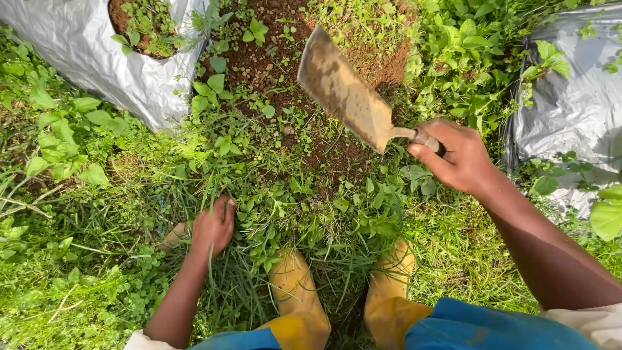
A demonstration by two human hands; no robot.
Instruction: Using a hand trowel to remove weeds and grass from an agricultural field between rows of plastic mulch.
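- Blue trouser knees (pixel 473 327) and yellow rubber boots (pixel 295 285), bottom edge, standing in grass.
- Right hand (pixel 460 159): fist closed round the handle of a soil-caked, broad flat metal hoe blade (pixel 343 91), raised and tilted over a patch of bare brown soil (pixel 272 58).
- Left hand (pixel 212 227): fingers curled down into low green weeds (pixel 272 194); whether it grips stems cannot be told.
- Silver-grey plastic grow bag (pixel 84 58), upper left: holds brown soil and small leafy seedlings.
- Second silver-grey plastic bag (pixel 576 104), right: contents not visible.
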